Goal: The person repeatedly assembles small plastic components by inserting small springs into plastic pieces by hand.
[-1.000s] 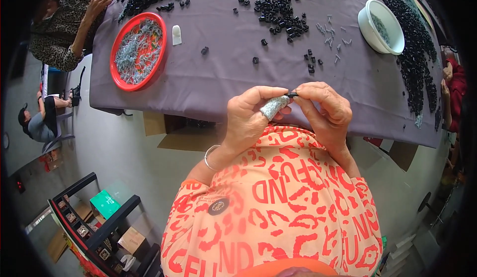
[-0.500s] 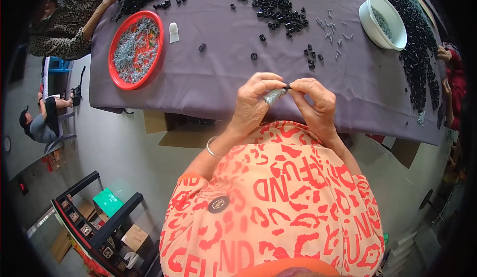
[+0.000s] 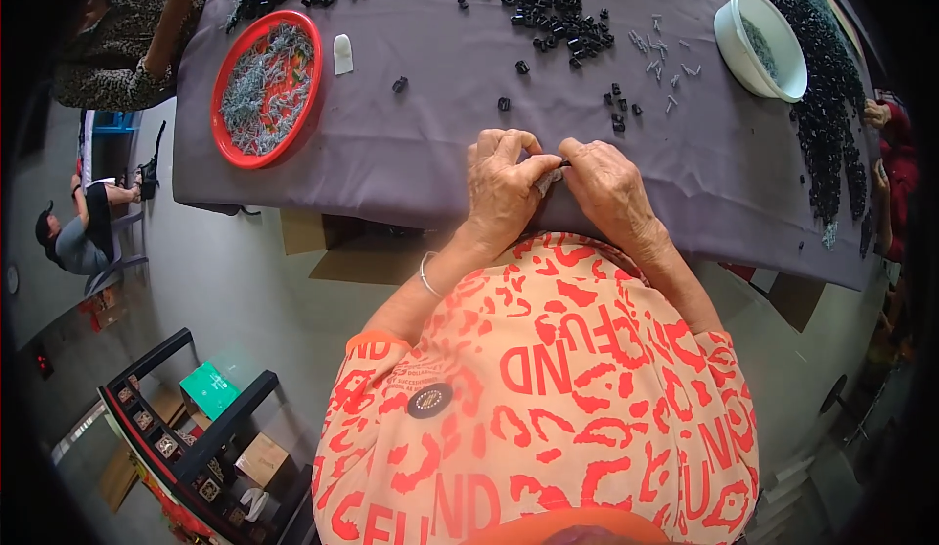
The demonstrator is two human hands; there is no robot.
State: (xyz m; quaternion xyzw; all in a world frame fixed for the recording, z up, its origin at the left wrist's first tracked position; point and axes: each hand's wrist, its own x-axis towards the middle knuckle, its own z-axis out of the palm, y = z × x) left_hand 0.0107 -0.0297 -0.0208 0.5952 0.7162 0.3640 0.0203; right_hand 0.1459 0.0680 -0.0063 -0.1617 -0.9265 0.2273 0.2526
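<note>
My left hand (image 3: pixel 501 181) and my right hand (image 3: pixel 608 185) meet over the table's near edge, fingers bent and fingertips pinched together. Between the fingertips a small black plastic piece (image 3: pixel 563 163) shows, mostly hidden by them. Under my left thumb is a whitish, grey-speckled bit (image 3: pixel 548 182); whether it is a bunch of clear pins or a finger cover, I cannot tell. Beyond my hands lie a heap of black plastic pieces (image 3: pixel 556 19), a few stray ones (image 3: pixel 618 105), and scattered clear pins (image 3: pixel 653 46).
A red tray (image 3: pixel 315 85) of clear pins stands at left, beside a white thumb-shaped piece (image 3: pixel 342 54). At right are a white bowl (image 3: pixel 724 41) with pins and a long black pile (image 3: pixel 827 134). Other people work at both sides. A shelf (image 3: pixel 196 447) stands lower left.
Both hands have turned and closed in more over the black piece, right knuckles now higher. Less of the whitish bit shows. The person at far left has drawn their hand up out of view.
</note>
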